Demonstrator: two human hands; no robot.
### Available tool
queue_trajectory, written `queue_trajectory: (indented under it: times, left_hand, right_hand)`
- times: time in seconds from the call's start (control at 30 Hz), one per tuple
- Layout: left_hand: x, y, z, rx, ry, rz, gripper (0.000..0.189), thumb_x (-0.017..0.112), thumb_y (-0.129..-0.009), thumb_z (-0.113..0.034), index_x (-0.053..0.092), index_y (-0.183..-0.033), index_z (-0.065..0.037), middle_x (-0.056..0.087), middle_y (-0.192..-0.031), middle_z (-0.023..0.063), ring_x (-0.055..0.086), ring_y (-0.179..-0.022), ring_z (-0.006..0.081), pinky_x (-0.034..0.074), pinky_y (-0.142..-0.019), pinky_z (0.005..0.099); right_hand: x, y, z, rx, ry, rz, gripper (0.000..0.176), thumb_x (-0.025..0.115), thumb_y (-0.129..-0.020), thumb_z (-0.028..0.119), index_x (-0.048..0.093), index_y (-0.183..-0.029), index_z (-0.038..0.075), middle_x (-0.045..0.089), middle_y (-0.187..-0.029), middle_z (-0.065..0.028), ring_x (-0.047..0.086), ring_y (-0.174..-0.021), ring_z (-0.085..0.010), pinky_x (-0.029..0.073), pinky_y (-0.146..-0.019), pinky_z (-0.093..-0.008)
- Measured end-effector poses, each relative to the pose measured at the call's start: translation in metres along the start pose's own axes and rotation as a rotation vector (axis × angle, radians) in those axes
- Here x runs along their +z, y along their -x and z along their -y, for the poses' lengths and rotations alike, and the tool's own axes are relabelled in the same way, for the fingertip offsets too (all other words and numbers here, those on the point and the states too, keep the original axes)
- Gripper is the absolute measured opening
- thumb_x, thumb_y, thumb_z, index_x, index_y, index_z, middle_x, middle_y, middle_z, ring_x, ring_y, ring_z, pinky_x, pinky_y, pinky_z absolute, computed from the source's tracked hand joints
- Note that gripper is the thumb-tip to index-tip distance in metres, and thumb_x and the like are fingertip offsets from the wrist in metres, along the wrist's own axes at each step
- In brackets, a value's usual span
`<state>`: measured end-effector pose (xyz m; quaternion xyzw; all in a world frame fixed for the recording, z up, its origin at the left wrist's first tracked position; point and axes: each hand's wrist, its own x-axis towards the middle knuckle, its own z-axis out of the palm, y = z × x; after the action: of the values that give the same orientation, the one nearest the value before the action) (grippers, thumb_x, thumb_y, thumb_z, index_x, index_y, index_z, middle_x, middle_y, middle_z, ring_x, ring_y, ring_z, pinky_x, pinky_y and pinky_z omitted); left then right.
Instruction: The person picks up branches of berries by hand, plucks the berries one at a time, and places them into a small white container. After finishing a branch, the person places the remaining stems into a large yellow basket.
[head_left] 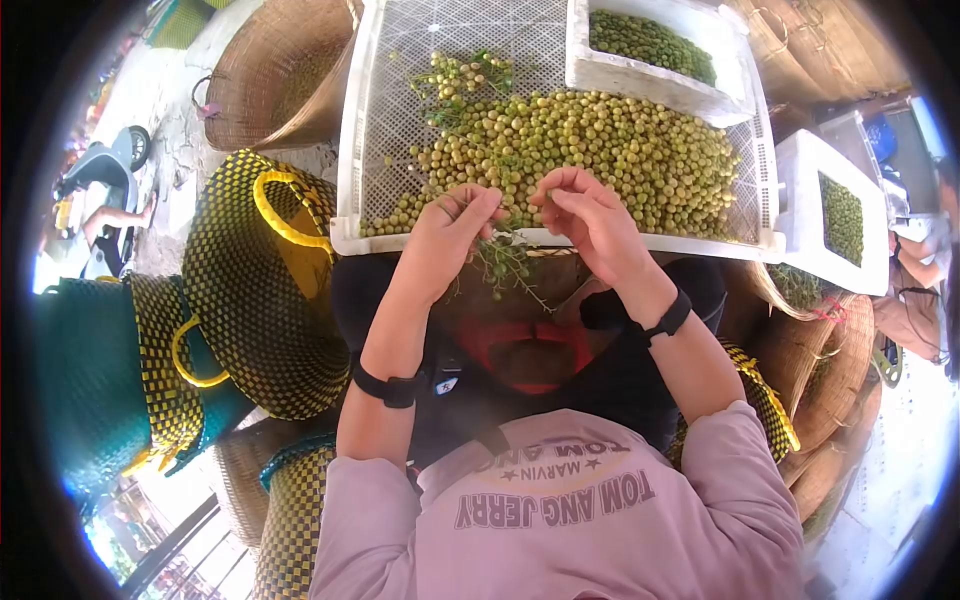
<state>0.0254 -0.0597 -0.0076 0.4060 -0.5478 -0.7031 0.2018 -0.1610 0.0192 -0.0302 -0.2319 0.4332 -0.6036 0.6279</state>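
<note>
- Left hand (447, 232): grip pinching stemmed green sprig (503, 262), dangling at white mesh tray's (354, 150) near rim.
- Right hand (600, 225): curling close by; cannot tell if grip is closed.
- Yellow-green round fruits (600, 140): lying heaped inside tray, beyond hands.

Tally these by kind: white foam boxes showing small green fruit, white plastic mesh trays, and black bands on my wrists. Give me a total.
White foam boxes showing small green fruit: 2
White plastic mesh tray: 1
Black wristbands: 2
Total: 5
</note>
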Motion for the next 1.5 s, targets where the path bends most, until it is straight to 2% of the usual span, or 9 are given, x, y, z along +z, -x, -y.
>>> queue_trajectory:
  times: [0.13, 0.2, 0.37, 0.47, 0.7, 0.83, 1.03, 1.2, 1.5]
  left_hand:
    - [0.006, 0.007, -0.005, -0.013, 0.006, -0.078, 0.025, 0.058, -0.093, -0.032, 0.06, -0.081, -0.01, 0.051, -0.065, -0.0067, 0.04, -0.056, -0.0001, 0.031, -0.051, 0.0171]
    - [0.009, 0.012, -0.008, -0.008, -0.016, -0.042, 0.023, 0.058, -0.093, -0.032, 0.06, -0.083, -0.011, 0.052, -0.069, -0.0075, 0.04, -0.058, -0.0011, 0.029, -0.05, 0.016]
    - [0.016, 0.024, -0.019, -0.003, -0.127, 0.058, 0.022, 0.059, -0.092, -0.029, 0.061, -0.083, -0.009, 0.052, -0.066, -0.0065, 0.041, -0.057, 0.0004, 0.031, -0.052, 0.0172]
    - [0.018, 0.029, -0.014, 0.017, -0.05, 0.073, 0.019, 0.06, -0.092, -0.028, 0.061, -0.086, -0.01, 0.053, -0.069, -0.0063, 0.042, -0.059, 0.0002, 0.031, -0.052, 0.017]
    - [0.027, 0.04, -0.017, 0.005, 0.163, 0.051, 0.017, 0.055, -0.094, -0.022, 0.057, -0.085, -0.008, 0.051, -0.069, -0.0059, 0.042, -0.056, -0.0003, 0.03, -0.049, 0.0148]
    - [0.035, 0.045, -0.019, 0.05, 0.038, -0.001, 0.018, 0.058, -0.093, -0.024, 0.059, -0.087, -0.008, 0.054, -0.068, -0.0048, 0.043, -0.055, -0.0002, 0.031, -0.049, 0.0145]
    - [0.04, 0.058, -0.029, 0.034, -0.381, 0.049, 0.022, 0.06, -0.091, -0.03, 0.06, -0.083, -0.009, 0.053, -0.063, -0.0067, 0.041, -0.053, -0.0011, 0.03, -0.049, 0.0148]
    - [0.037, 0.055, -0.016, -0.035, -0.06, 0.007, 0.024, 0.058, -0.092, -0.03, 0.059, -0.081, -0.009, 0.051, -0.064, -0.0071, 0.039, -0.052, -0.0003, 0.028, -0.048, 0.0158]
    - [0.038, 0.05, -0.013, -0.001, 0.07, -0.036, 0.023, 0.06, -0.092, -0.028, 0.058, -0.084, -0.007, 0.052, -0.065, -0.005, 0.039, -0.051, 0.0006, 0.027, -0.045, 0.0152]
  right_hand:
    - [0.007, 0.015, 0.002, 0.075, 0.098, 0.053, 0.014, 0.056, -0.093, 0.016, 0.057, -0.101, 0.005, 0.058, -0.088, 0.0004, 0.05, -0.071, -0.0066, 0.041, -0.064, -0.0218]
    - [0.02, 0.022, -0.002, -0.162, 0.452, 0.091, 0.016, 0.057, -0.093, 0.019, 0.059, -0.097, 0.004, 0.056, -0.084, 0.0024, 0.049, -0.073, -0.0049, 0.04, -0.065, -0.0212]
    - [0.015, 0.033, 0.003, -0.133, 0.409, 0.064, 0.02, 0.056, -0.094, 0.023, 0.06, -0.094, 0.004, 0.053, -0.077, 0.0043, 0.046, -0.071, -0.0037, 0.038, -0.062, -0.0211]
    - [0.011, 0.042, 0.001, 0.073, -0.162, 0.068, 0.021, 0.049, -0.097, 0.026, 0.06, -0.096, 0.007, 0.048, -0.075, 0.0046, 0.039, -0.061, -0.0046, 0.029, -0.053, -0.02]
    - [0.02, 0.069, 0.008, 0.1, -0.111, 0.121, 0.018, 0.05, -0.096, 0.023, 0.058, -0.095, 0.007, 0.049, -0.077, 0.0047, 0.04, -0.063, -0.0039, 0.031, -0.053, -0.0209]
    - [0.025, 0.07, -0.003, -0.144, 0.271, 0.09, 0.018, 0.052, -0.096, 0.023, 0.055, -0.094, 0.005, 0.043, -0.07, 0.008, 0.036, -0.058, -0.0008, 0.028, -0.049, -0.0199]
    - [0.023, 0.074, -0.008, -0.04, 0.081, -0.024, 0.021, 0.047, -0.098, 0.027, 0.055, -0.095, 0.007, 0.039, -0.066, 0.0056, 0.032, -0.052, -0.0037, 0.026, -0.048, -0.0197]
    - [0.016, 0.073, -0.003, 0.137, -0.516, 0.011, 0.022, 0.043, -0.099, 0.024, 0.055, -0.097, 0.006, 0.04, -0.069, 0.0013, 0.033, -0.052, -0.0074, 0.025, -0.046, -0.0214]
    - [0.019, 0.074, -0.015, -0.093, 0.079, 0.064, 0.025, 0.054, -0.095, 0.032, 0.056, -0.094, 0.007, 0.043, -0.07, 0.0065, 0.031, -0.053, -0.0017, 0.023, -0.046, -0.0183]
